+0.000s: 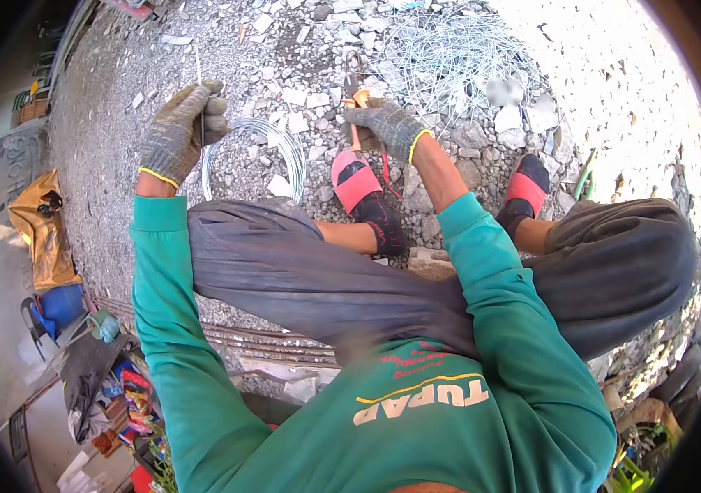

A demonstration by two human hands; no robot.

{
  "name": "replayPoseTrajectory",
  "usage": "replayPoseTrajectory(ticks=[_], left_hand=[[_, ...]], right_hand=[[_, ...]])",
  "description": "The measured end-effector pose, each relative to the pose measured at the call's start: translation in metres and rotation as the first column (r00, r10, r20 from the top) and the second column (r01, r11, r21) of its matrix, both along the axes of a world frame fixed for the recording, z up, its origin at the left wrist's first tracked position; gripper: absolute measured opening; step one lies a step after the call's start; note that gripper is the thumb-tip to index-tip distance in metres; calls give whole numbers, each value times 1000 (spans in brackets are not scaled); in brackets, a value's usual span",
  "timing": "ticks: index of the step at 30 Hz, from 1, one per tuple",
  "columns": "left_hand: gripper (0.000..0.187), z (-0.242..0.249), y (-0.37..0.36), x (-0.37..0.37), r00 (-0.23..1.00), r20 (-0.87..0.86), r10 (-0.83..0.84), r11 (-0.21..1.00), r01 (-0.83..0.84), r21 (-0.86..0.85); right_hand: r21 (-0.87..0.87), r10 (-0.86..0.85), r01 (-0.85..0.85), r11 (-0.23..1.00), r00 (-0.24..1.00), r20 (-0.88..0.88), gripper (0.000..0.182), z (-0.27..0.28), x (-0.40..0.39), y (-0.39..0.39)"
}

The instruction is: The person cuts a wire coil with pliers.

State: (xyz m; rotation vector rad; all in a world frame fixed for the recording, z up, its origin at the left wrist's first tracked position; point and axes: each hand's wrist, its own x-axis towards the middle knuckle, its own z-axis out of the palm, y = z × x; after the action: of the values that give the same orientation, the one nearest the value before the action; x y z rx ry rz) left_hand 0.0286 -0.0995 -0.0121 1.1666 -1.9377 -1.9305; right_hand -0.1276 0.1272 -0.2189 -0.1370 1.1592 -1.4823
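Observation:
My left hand (184, 127), in a grey knitted glove with a yellow cuff edge, is closed around a thin piece of wire (199, 72) that sticks up past the fingers. In my right hand (385, 127), gloved the same way, are pliers (354, 89) with orange handles, their jaws pointing away from me. A coil of wire (291, 156) lies on the gravel between the hands, nearer the left one. Beyond my right hand spreads a large heap of cut wire pieces (461, 62). Whether the pliers' jaws hold anything is too small to tell.
My feet in red sandals (357, 187) rest on gravel (112, 156) among broken stones. Long rusty bars (264, 345) lie near my left side. At the far left are a yellow-brown sack (42, 234), a blue container (63, 306) and mixed bags. A green-handled tool (585, 179) lies at the right.

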Motion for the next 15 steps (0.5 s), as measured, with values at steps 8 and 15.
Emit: replayPoseTrajectory(ticks=[8,15], left_hand=[[28,-5,65,-30,689,483,-540,795,606,24],[27,1,61,-24,757,471,-454,782,592,-197]], right_hand=[[-449,-211,440,778,855,473,13,47,19,-28],[-451,-351,533,716,833,428,17,40,-2,-25]])
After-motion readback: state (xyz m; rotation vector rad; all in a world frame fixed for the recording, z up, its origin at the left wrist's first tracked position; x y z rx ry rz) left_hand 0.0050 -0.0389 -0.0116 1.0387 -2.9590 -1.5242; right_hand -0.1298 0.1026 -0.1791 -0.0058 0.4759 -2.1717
